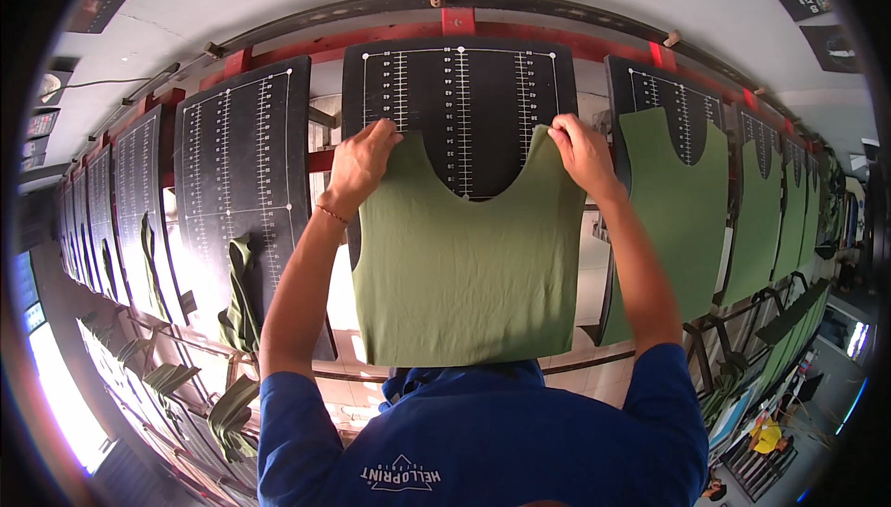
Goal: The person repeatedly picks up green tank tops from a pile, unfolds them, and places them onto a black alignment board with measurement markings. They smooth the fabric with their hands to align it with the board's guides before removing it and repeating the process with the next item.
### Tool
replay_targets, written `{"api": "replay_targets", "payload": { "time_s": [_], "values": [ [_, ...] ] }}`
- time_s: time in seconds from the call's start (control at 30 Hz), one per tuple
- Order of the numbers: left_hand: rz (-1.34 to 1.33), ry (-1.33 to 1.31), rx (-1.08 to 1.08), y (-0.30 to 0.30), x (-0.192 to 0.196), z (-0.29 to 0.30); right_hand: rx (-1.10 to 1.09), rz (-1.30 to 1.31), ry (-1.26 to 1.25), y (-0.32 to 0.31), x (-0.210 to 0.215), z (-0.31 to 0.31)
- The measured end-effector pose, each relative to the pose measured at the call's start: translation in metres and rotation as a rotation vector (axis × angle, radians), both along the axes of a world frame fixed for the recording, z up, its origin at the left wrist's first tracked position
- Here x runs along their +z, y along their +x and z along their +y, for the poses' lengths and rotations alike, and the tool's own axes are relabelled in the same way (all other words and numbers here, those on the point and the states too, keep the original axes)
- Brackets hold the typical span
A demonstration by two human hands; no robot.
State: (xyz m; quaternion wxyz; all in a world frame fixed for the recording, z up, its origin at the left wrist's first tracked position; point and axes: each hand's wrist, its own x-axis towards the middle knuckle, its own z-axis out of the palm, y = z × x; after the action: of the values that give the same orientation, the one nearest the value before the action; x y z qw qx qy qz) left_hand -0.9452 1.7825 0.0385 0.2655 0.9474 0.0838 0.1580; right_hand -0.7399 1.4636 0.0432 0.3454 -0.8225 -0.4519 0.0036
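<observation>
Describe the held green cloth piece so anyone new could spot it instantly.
In the row of black boards, find the middle board. Over it is the green cloth piece, pinched at its upper corners by the left hand and right hand; the green pieces further right are unheld.

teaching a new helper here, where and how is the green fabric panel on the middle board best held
Probably by the two shoulder tips of the green fabric panel, pinched from the outer sides, as the left hand and right hand do now: the scooped neckline leaves them as narrow top tabs, set apart.
</observation>
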Motion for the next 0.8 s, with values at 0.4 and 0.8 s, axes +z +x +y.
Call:
{"api": "replay_targets", "payload": {
  "time_s": [0.4,0.8],
  "values": [
    [0.105,0.105,-0.017,0.055,-0.002,0.041,-0.003,-0.103,-0.079,0.055,-0.009,0.044],
    [0.154,0.127,-0.018,0.058,-0.019,0.048,-0.008,-0.116,-0.125,0.064,-0.025,0.051]
  ]
}}
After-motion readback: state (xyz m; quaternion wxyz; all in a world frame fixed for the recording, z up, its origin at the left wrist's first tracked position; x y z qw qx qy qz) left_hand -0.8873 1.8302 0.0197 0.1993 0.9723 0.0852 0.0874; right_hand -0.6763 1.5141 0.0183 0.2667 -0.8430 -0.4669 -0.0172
